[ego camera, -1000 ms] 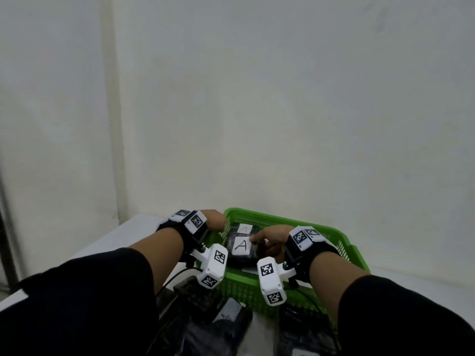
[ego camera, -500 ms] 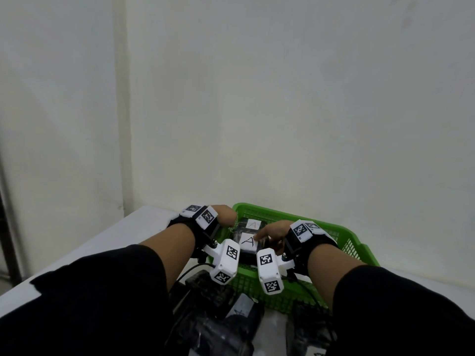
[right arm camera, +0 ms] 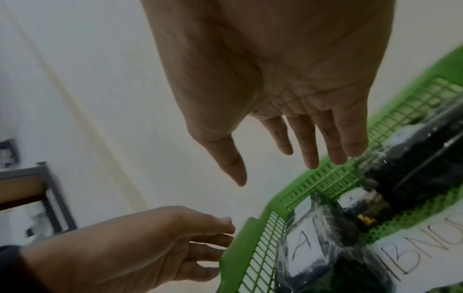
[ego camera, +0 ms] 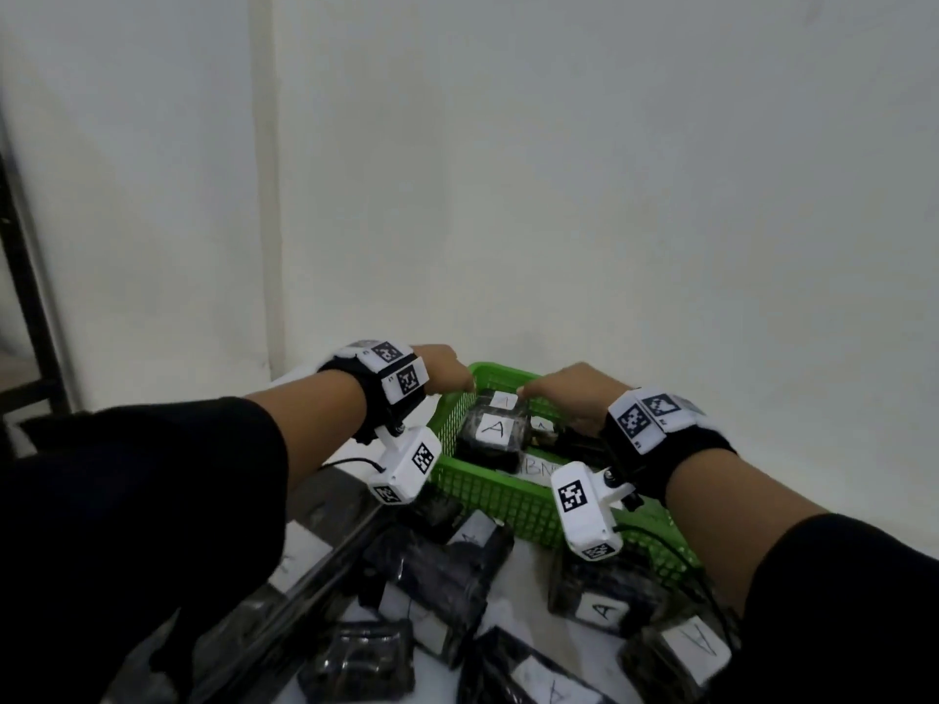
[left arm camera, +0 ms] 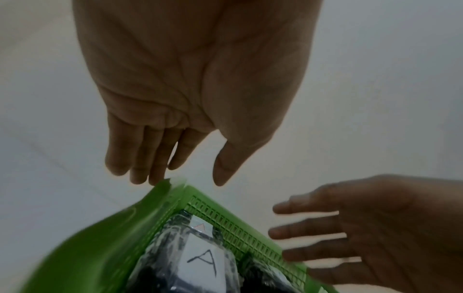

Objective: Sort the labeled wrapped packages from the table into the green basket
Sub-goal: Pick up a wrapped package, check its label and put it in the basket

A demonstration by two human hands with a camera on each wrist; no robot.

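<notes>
A green basket (ego camera: 488, 482) (left arm camera: 100, 247) (right arm camera: 235, 257) stands at the back of the table. A dark wrapped package with a white A label (ego camera: 495, 429) (left arm camera: 205, 263) (right arm camera: 310, 249) lies inside it, with others beside and behind it. My left hand (ego camera: 457, 381) (left arm camera: 183, 172) hovers over the basket's far left corner with straight fingers, holding nothing. Over the far rim, my right hand (ego camera: 538, 391) (right arm camera: 273, 170) is spread, also holding nothing. Several more labeled packages (ego camera: 604, 609) lie on the table in front of the basket.
A white sheet with handwritten letters (ego camera: 541, 470) (right arm camera: 426, 249) lies on the basket floor. A pale wall stands close behind the basket. A dark metal frame (ego camera: 25, 297) (right arm camera: 25, 188) is at the far left. Thin black cables (ego camera: 676, 551) hang from the wrist cameras.
My right hand has let go of the A package, which now lies in the basket. Both hands have risen and opened. My view has shifted closer and downward.
</notes>
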